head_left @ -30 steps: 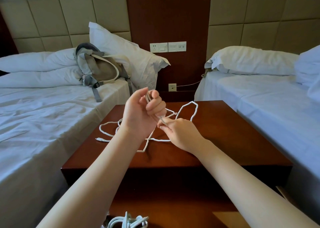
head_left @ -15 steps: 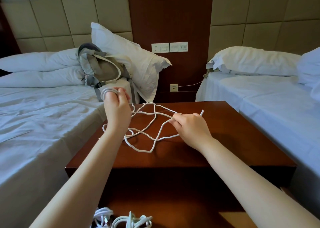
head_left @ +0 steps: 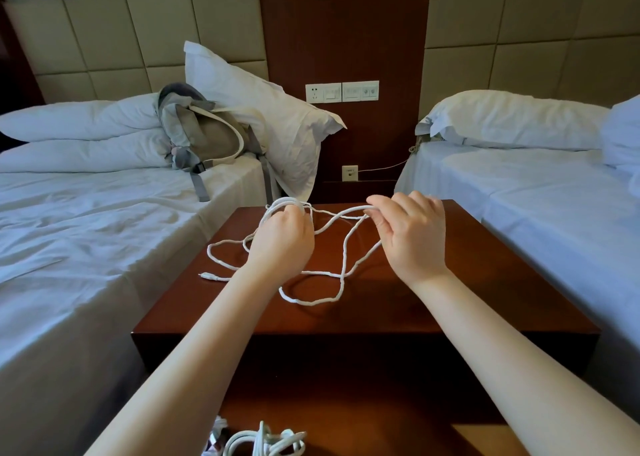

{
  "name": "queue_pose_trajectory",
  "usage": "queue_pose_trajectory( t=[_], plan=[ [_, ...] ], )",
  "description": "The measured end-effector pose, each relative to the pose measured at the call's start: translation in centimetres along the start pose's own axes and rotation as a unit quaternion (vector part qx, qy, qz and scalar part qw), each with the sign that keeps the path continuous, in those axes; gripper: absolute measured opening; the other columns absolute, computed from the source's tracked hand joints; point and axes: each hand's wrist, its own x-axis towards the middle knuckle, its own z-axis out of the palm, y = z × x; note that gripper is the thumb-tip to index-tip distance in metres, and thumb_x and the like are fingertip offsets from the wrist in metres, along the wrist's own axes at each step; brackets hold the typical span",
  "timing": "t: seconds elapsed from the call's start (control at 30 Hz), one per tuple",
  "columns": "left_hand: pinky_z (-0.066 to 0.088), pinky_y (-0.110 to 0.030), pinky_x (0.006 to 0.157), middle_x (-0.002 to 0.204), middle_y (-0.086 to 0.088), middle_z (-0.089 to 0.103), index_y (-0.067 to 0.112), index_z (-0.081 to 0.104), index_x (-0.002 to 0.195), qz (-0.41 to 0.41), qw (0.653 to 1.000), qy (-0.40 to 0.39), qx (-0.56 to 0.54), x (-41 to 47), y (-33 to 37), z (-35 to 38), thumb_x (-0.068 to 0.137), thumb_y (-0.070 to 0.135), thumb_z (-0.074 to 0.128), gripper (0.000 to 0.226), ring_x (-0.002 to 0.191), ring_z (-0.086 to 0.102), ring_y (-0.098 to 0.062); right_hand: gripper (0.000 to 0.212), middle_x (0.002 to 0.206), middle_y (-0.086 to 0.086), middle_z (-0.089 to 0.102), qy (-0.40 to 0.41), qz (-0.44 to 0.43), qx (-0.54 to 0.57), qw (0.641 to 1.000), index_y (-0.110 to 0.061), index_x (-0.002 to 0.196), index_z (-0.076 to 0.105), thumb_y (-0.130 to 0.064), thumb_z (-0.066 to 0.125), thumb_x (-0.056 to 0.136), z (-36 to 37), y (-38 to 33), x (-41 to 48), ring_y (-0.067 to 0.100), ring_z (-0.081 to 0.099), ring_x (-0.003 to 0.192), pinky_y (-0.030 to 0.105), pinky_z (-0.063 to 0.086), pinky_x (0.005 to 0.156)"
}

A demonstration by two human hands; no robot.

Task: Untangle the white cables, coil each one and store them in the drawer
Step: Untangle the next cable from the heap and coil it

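A long white cable [head_left: 341,275] lies in loose loops across the brown nightstand top [head_left: 433,303], its plug end [head_left: 207,276] resting near the left edge. My left hand [head_left: 282,239] is closed around a small coil of this cable over the far left part of the top. My right hand [head_left: 412,233] pinches a raised strand of the same cable between thumb and fingers, just right of the coil. Below the nightstand front, coiled white cables [head_left: 263,441] lie in the open drawer [head_left: 398,431] at the bottom edge of the view.
Two beds with white sheets flank the nightstand, one to the left [head_left: 86,247] and one to the right [head_left: 554,213]. A grey backpack [head_left: 204,136] leans on pillows on the left bed. Wall sockets [head_left: 342,91] sit on the wooden panel behind.
My left hand has moved right and forward with its coil, back over the nightstand. My right hand has lifted a strand toward the coil. The loose loops on the top have shifted.
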Motion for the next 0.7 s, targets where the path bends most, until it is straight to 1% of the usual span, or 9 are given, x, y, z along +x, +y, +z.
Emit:
queue_pose_trajectory(
  t=[0.07, 0.13, 0.27, 0.33, 0.4, 0.5, 0.6, 0.63, 0.7],
  plan=[
    [0.033, -0.028, 0.054, 0.067, -0.003, 0.047, 0.008, 0.045, 0.066, 0.018, 0.998, -0.032, -0.056, -0.2, 0.4, -0.4, 0.099, 0.026, 0.039, 0.038, 0.058, 0.043, -0.012, 0.029, 0.075, 0.004, 0.067, 0.003, 0.006, -0.010, 1.000, -0.012, 0.101, 0.073, -0.031, 0.052, 0.093, 0.0, 0.4, 0.2, 0.024, 0.059, 0.070, 0.034, 0.042, 0.067],
    [0.038, -0.032, 0.058, 0.064, -0.006, 0.048, 0.004, 0.045, 0.064, 0.047, 0.990, -0.094, -0.098, -0.3, 0.8, -0.5, 0.096, 0.035, 0.044, 0.045, 0.059, 0.046, -0.016, 0.031, 0.077, 0.004, 0.067, -0.005, 0.017, -0.019, 1.000, -0.014, 0.104, 0.072, -0.033, 0.051, 0.093, 0.0, 0.8, 0.3, 0.025, 0.059, 0.073, 0.034, 0.042, 0.069],
    [0.040, -0.026, 0.054, 0.053, 0.003, 0.051, 0.012, 0.050, 0.063, 0.071, 0.971, -0.164, -0.162, -0.6, 1.2, -0.2, 0.095, 0.024, 0.050, 0.034, 0.046, 0.044, -0.006, 0.036, 0.081, 0.005, 0.066, -0.043, 0.039, -0.029, 0.998, -0.015, 0.111, 0.070, -0.034, 0.046, 0.093, 0.1, 1.6, 0.2, 0.027, 0.058, 0.076, 0.037, 0.043, 0.067],
    [0.041, -0.027, 0.053, 0.049, 0.006, 0.049, 0.015, 0.052, 0.064, 0.075, 0.970, -0.155, -0.172, -0.7, 1.6, 0.0, 0.095, 0.021, 0.048, 0.032, 0.043, 0.044, -0.006, 0.036, 0.085, 0.006, 0.064, -0.040, 0.060, -0.037, 0.997, -0.015, 0.111, 0.070, -0.033, 0.046, 0.092, 0.1, 1.5, 0.2, 0.028, 0.056, 0.078, 0.032, 0.037, 0.065],
    [0.041, -0.029, 0.052, 0.048, 0.005, 0.048, 0.016, 0.054, 0.064, 0.067, 0.971, -0.131, -0.190, -0.8, 1.9, 0.2, 0.095, 0.021, 0.048, 0.032, 0.044, 0.045, -0.010, 0.031, 0.087, 0.008, 0.060, -0.018, 0.092, -0.045, 0.995, -0.014, 0.112, 0.070, -0.029, 0.053, 0.091, -0.1, 1.3, 0.3, 0.027, 0.053, 0.079, 0.028, 0.030, 0.065],
    [0.040, -0.029, 0.051, 0.044, 0.005, 0.046, 0.015, 0.053, 0.062, 0.034, 0.973, -0.082, -0.214, -0.8, 2.1, 0.3, 0.096, 0.017, 0.047, 0.035, 0.040, 0.043, -0.009, 0.033, 0.091, 0.012, 0.056, -0.006, 0.098, -0.034, 0.995, -0.010, 0.113, 0.066, -0.021, 0.071, 0.082, -0.2, 0.8, 0.4, 0.028, 0.055, 0.078, 0.028, 0.033, 0.065],
    [0.035, -0.017, 0.042, 0.040, 0.006, 0.043, 0.012, 0.051, 0.058, -0.037, 0.962, -0.029, -0.268, -0.5, 2.0, 0.2, 0.096, 0.013, 0.045, 0.038, 0.033, 0.038, -0.002, 0.051, 0.096, 0.013, 0.056, -0.041, 0.072, -0.025, 0.996, -0.010, 0.116, 0.057, -0.018, 0.081, 0.071, -0.1, 0.4, 0.3, 0.028, 0.056, 0.081, 0.030, 0.039, 0.065],
    [0.031, -0.013, 0.038, 0.040, 0.006, 0.043, 0.012, 0.051, 0.059, -0.070, 0.953, -0.012, -0.296, -0.3, 1.9, 0.0, 0.096, 0.014, 0.045, 0.037, 0.031, 0.037, -0.002, 0.053, 0.097, 0.013, 0.056, -0.057, 0.077, -0.023, 0.995, -0.011, 0.114, 0.056, -0.017, 0.082, 0.069, 0.0, 0.5, 0.3, 0.028, 0.056, 0.082, 0.030, 0.040, 0.065],
    [0.028, -0.011, 0.035, 0.044, 0.003, 0.043, 0.010, 0.052, 0.063, -0.121, 0.933, 0.029, -0.337, 0.2, 1.5, -0.6, 0.095, 0.015, 0.045, 0.033, 0.030, 0.036, -0.002, 0.044, 0.094, 0.011, 0.057, -0.082, 0.100, -0.025, 0.991, -0.011, 0.108, 0.058, -0.015, 0.081, 0.071, 0.2, 1.0, 0.1, 0.028, 0.056, 0.082, 0.030, 0.038, 0.066]
  ],
)
